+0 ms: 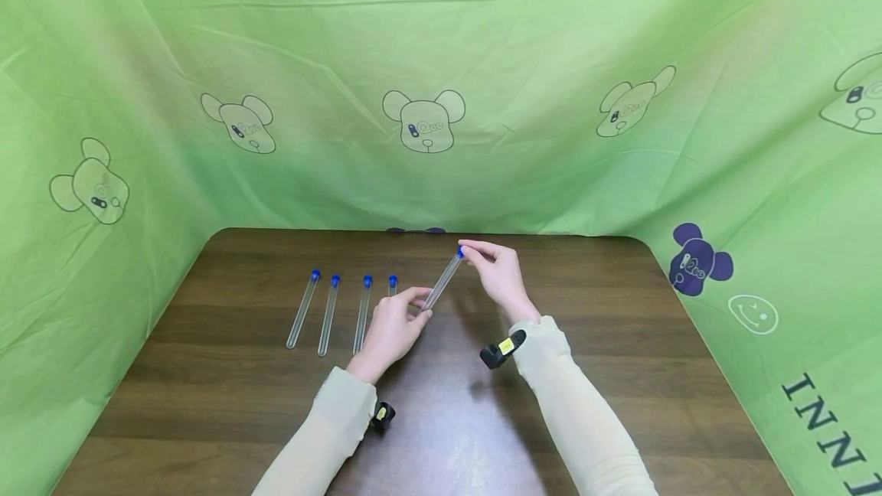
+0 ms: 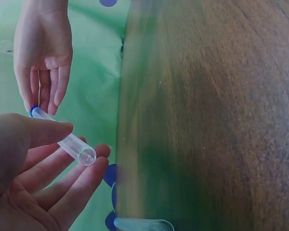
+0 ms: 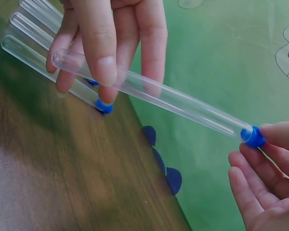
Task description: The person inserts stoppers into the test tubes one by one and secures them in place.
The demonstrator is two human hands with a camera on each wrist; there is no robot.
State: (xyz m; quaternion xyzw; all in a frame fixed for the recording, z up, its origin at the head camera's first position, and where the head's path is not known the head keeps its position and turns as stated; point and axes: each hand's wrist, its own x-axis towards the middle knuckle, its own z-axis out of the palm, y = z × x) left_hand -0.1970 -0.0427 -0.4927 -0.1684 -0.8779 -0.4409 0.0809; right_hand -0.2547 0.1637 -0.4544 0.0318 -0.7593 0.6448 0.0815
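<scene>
A clear test tube (image 1: pixel 443 282) with a blue cap (image 3: pixel 253 137) is held tilted above the table between both hands. My left hand (image 1: pixel 395 325) pinches the tube near its rounded lower end, thumb on one side and fingers on the other. At the upper end, my right hand (image 1: pixel 501 275) grips the blue cap between thumb and fingertips. In the right wrist view the tube (image 3: pixel 159 98) looks empty, its cap seated on the end. The left wrist view shows the tube's rounded bottom (image 2: pixel 86 157) pointing toward the camera.
Several more blue-capped tubes lie side by side on the wooden table (image 1: pixel 227 373), left of my hands; one tube (image 1: pixel 393 285) is partly hidden behind my left hand. A green printed cloth (image 1: pixel 427 190) hangs around the table's back and sides.
</scene>
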